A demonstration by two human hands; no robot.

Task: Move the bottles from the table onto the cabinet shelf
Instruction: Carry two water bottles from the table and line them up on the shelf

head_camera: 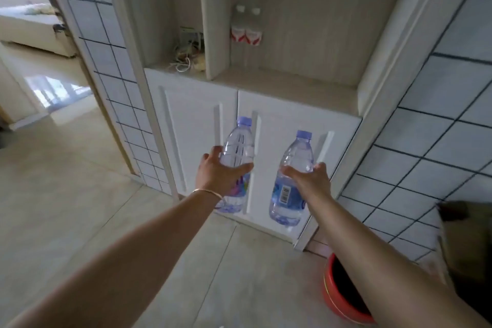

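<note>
My left hand (217, 172) grips a clear water bottle with a purple cap (237, 144) around its middle, held upright in front of the white cabinet doors. My right hand (310, 181) holds a second clear bottle with a purple cap and blue label (292, 184), also upright. Above them is the open cabinet shelf (287, 88), where two bottles with white caps and red labels (246, 26) stand side by side at the back left. Both held bottles are below shelf level.
A side niche with cables and small items (186, 53) lies left of the shelf. A red bucket (338, 293) stands on the floor at lower right. Tiled walls flank the cabinet, and a doorway (40, 61) opens to the left.
</note>
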